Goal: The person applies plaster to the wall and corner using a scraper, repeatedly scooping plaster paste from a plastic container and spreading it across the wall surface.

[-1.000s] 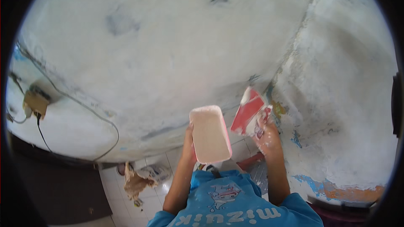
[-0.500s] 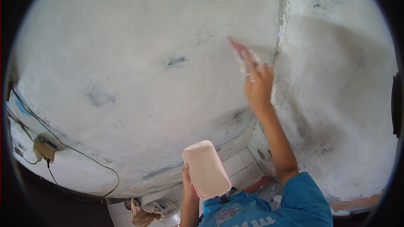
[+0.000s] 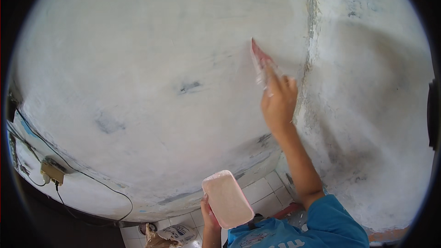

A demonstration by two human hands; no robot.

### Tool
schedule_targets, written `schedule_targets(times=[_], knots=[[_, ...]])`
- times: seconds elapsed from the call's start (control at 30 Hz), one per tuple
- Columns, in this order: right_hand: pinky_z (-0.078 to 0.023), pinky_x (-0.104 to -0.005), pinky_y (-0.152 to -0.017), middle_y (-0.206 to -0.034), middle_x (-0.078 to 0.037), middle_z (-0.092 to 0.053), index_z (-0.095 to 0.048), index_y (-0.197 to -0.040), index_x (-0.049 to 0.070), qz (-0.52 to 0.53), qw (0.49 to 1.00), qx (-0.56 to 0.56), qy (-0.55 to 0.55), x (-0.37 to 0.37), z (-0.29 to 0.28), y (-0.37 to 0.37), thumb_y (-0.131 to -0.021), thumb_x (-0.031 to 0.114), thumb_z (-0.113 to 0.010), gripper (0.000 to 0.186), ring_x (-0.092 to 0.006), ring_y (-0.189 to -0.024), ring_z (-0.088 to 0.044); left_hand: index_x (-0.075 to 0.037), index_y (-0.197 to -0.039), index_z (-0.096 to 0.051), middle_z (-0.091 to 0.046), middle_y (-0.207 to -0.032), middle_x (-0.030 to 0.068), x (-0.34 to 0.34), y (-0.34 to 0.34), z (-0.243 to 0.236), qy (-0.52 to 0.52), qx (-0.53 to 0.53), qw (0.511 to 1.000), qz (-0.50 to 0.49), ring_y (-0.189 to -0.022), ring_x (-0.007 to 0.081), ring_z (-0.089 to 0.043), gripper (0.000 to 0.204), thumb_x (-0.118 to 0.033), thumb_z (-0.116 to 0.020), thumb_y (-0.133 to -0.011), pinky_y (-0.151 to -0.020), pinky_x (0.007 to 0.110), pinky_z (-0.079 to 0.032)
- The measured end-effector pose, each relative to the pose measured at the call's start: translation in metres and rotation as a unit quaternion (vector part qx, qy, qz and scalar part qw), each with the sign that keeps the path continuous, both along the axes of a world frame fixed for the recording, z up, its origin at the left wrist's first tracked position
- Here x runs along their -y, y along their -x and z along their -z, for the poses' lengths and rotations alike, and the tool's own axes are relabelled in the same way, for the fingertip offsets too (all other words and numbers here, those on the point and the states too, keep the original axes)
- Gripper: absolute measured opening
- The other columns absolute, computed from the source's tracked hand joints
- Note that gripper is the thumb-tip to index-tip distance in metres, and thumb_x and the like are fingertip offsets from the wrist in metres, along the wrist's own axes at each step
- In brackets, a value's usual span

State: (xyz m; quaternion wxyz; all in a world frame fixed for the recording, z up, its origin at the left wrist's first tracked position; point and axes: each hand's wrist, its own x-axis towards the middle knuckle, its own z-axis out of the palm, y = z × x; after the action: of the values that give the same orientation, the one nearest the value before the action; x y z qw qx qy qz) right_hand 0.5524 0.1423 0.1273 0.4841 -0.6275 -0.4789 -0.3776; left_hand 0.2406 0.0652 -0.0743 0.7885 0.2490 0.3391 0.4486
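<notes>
My right hand [image 3: 279, 103] is closed round a reddish-pink scraper [image 3: 261, 59] with whitish smears on it. The scraper's edge lies against, or very near, the pale patchy wall [image 3: 206, 23], left of the inner corner. White paste sticks to the fingers. Lower down, my left hand [image 3: 209, 215] grips a pink rectangular tray [image 3: 228, 198] by its left side. The tray is tilted, with whitish residue along its upper rim; most of the left fingers are hidden behind it. A dark scuffed patch [image 3: 189, 87] marks the wall left of the scraper.
Rough, flaking plaster runs down the corner [image 3: 312, 27]. At the lower left, a beige socket box [image 3: 53, 172] carries a plug and loose black cable [image 3: 98, 177]. A torn brown paper bag [image 3: 158, 239] and a white printed sack [image 3: 180, 233] lie on white floor tiles [image 3: 259, 189].
The view has tipped slightly upward, so the wall marks sit lower. Against the wall, the scraper has moved up a little and turned more upright. The tray stays in my left hand.
</notes>
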Motion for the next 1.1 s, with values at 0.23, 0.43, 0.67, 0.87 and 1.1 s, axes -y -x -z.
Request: schedule_targets(times=[0.23, 0.43, 0.67, 0.87, 1.1], knots=[[-0.042, -0.0398, -0.086, -0.117, -0.008, -0.068, -0.064, -0.133, 0.012, -0.09, 0.99, 0.03, 0.1, 0.026, 0.063, 0.045, -0.081, 0.0, -0.061, 0.054, -0.028, -0.092, -0.056, -0.004, -0.137, -0.052, -0.064, -0.127, 0.0125, -0.005, -0.004, -0.002, -0.01, -0.014, 1.0, -0.025, -0.114, 0.0255, -0.063, 0.06, -0.049, -0.045, -0.099, -0.096, 0.04, -0.051], [-0.039, -0.0394, -0.092, -0.132, -0.001, -0.065, -0.062, -0.137, 0.018, -0.023, 0.995, 0.1, 0.005, 0.011, -0.019, 0.006, -0.084, 0.003, -0.064, 0.055, -0.0261, -0.104, -0.054, -0.004, -0.138, -0.052, -0.063, -0.129, 0.013, -0.004, -0.007, -0.002, -0.011, -0.011, 1.0, -0.002, -0.114, 0.026, -0.062, 0.062, -0.05, -0.046, -0.098, -0.097, 0.04, -0.051], [-0.035, -0.043, -0.093, -0.136, 0.003, -0.063, -0.064, -0.136, 0.025, 0.01, 0.983, 0.118, 0.14, 0.025, 0.096, 0.009, -0.084, 0.007, -0.064, 0.056, -0.0222, -0.114, -0.051, -0.003, -0.138, -0.052, -0.062, -0.13, 0.0133, 0.0, -0.005, 0.009, 0.001, -0.019, 0.999, -0.036, -0.115, 0.0265, -0.062, 0.063, -0.052, -0.047, -0.098, -0.097, 0.041, -0.05], [-0.039, -0.0373, -0.091, -0.128, 0.002, -0.068, -0.067, -0.133, 0.021, -0.045, 0.995, 0.081, 0.031, 0.034, -0.006, 0.003, -0.084, 0.008, -0.063, 0.05, -0.0235, -0.105, -0.055, -0.003, -0.136, -0.053, -0.063, -0.128, 0.0122, -0.004, -0.001, 0.002, -0.01, -0.021, 0.999, -0.021, -0.113, 0.0255, -0.063, 0.062, -0.052, -0.047, -0.098, -0.097, 0.039, -0.05], [-0.038, -0.0426, -0.092, -0.129, 0.003, -0.066, -0.063, -0.136, 0.021, -0.02, 0.985, 0.145, 0.091, 0.003, 0.023, 0.021, -0.081, 0.003, -0.064, 0.057, -0.0222, -0.106, -0.055, -0.004, -0.137, -0.053, -0.063, -0.128, 0.0117, -0.005, 0.004, 0.005, -0.021, -0.027, 0.999, -0.038, -0.113, 0.0253, -0.062, 0.062, -0.052, -0.046, -0.099, -0.097, 0.04, -0.05]])
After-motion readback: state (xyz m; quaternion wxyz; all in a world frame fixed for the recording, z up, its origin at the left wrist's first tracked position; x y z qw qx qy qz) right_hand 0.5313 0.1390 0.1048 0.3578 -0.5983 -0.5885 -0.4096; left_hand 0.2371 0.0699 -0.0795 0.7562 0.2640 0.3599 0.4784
